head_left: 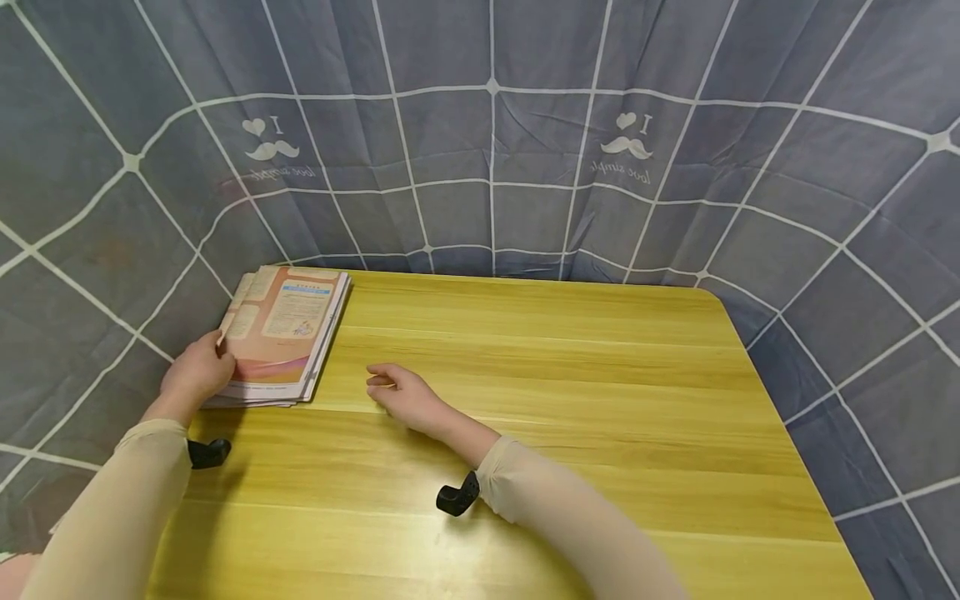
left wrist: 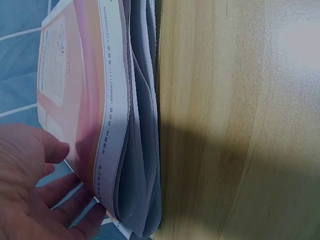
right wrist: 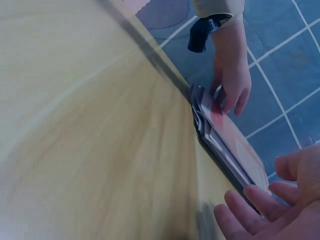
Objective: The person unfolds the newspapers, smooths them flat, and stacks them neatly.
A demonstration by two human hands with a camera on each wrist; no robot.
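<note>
A stack of folded newspapers [head_left: 288, 325], pink and peach on top, lies at the table's left back corner. My left hand [head_left: 198, 371] grips its left edge. In the left wrist view the left thumb lies over the top sheet, while the fingers [left wrist: 82, 220] meet the edge, their tips partly hidden. Folded page layers gape along the near side. To the right of the stack, my right hand [head_left: 408, 402] hovers over the table, holding nothing. Its fingers [right wrist: 240, 210] are loosely bent and apart from the papers, as the right wrist view shows.
The yellow wood-grain table [head_left: 540, 400] extends right from the papers, with a rounded far right corner. A grey-blue checked curtain [head_left: 450, 150] surrounds its back and sides. Black wrist devices [head_left: 457, 496] are on both forearms.
</note>
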